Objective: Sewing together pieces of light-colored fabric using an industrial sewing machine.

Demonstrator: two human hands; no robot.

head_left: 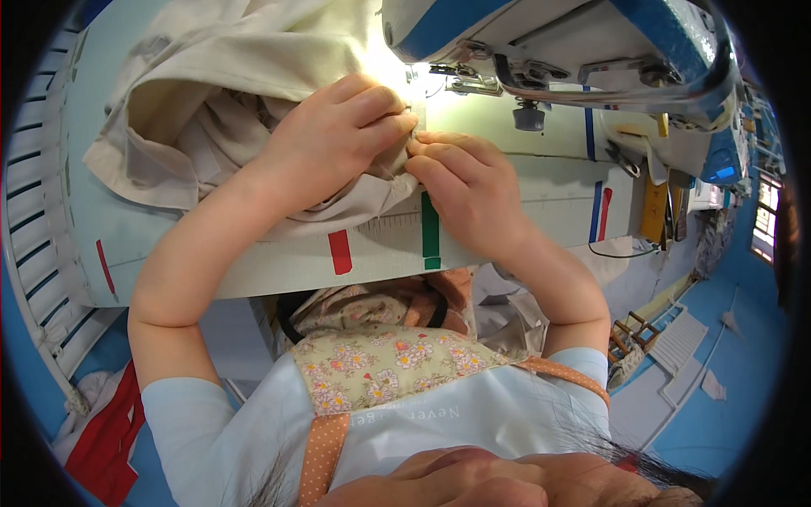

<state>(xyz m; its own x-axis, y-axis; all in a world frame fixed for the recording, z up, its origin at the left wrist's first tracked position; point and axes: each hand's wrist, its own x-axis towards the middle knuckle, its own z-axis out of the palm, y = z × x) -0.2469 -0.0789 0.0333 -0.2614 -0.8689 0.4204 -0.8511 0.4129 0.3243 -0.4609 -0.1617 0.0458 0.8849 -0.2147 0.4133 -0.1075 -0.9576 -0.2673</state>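
Observation:
A beige garment (253,63) lies bunched on the sewing machine table, its folds spreading to the left. My left hand (346,127) rests on it with bent fingers, pinching the cloth near the lit needle area. Close beside it, my right hand (465,182) has its fingertips pressed together on the same cloth edge. The sewing machine (557,51), blue and white, stands just beyond and to the right of my hands. Its needle and presser foot are mostly lost in the glare and behind my fingers.
The pale table (279,262) carries a ruler scale and red, green and blue tape strips along its near edge. Scissors (623,159) lie at the right. A white slatted rack (38,220) stands left. Red cloth (106,448) lies low at the left.

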